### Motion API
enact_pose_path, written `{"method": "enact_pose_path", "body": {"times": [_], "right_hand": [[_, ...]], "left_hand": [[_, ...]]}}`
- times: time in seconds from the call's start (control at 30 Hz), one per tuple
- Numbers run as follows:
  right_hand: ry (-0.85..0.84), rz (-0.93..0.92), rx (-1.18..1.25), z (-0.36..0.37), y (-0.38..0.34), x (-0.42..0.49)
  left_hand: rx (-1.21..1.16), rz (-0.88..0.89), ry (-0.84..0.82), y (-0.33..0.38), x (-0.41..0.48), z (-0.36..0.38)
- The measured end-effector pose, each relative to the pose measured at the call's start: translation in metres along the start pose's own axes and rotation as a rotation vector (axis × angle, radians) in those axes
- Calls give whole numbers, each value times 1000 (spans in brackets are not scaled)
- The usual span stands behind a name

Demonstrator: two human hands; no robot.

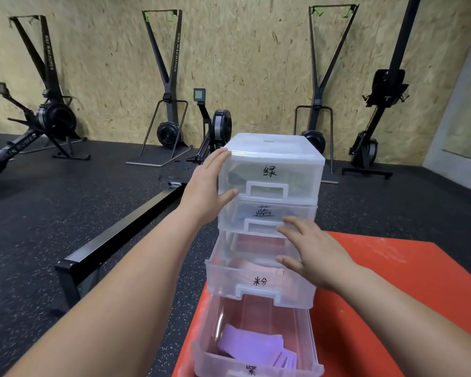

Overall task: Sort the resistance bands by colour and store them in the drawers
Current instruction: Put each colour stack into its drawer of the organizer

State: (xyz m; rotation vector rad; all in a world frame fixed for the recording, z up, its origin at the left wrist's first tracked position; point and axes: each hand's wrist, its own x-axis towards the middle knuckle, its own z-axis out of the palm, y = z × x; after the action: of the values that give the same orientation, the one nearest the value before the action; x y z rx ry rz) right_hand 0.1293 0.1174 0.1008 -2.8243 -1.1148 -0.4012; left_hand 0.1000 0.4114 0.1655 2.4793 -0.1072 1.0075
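Clear plastic drawer unit stands on a red platform, dead centre of my view.

Left hand lies flat on the unit's side at 9 o'clock. Its fingers are straight and together along the top edge, and the thumb is laid on the front corner. The palm contact is hidden from me.

Right hand is at 4 o'clock of the unit. Its fingers are straight and spread, with the tips at the handle of the second drawer. I cannot tell if they touch it. This hand holds nothing.

The top drawer and the second drawer are pushed in. What's inside them reads only as dark blurs through the frosted fronts, and I cannot confirm the colours.

The third drawer is partly out. Pink bands lie in it, half masked by the right hand.

The bottom drawer is pulled far out toward 6 o'clock, with purple bands lying loose on its floor. Its front and label are cut off by the frame edge.

A black rail lies on the floor at 9 o'clock. Gym machines stand along the wall at 12 o'clock; the leftmost is partly out of frame.
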Motion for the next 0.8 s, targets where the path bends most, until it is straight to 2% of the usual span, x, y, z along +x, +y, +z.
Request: {"method": "enact_pose_path", "body": {"times": [0.23,0.37,0.43,0.57,0.8], "right_hand": [[-5,-22,46,-4,3,0],[31,-137,154,-21,-18,-35],[-19,-195,187,-20,-30,-59],[-176,-209,93,9,-31,-86],[-109,-171,45,34,-14,-61]], "left_hand": [[-13,-25,-15,4,-1,-1],[-29,-49,-33,11,-2,-3],[-36,-56,-34,13,-3,-5],[-51,-55,-33,14,-6,-5],[-84,-65,-9,11,-6,2]]}}
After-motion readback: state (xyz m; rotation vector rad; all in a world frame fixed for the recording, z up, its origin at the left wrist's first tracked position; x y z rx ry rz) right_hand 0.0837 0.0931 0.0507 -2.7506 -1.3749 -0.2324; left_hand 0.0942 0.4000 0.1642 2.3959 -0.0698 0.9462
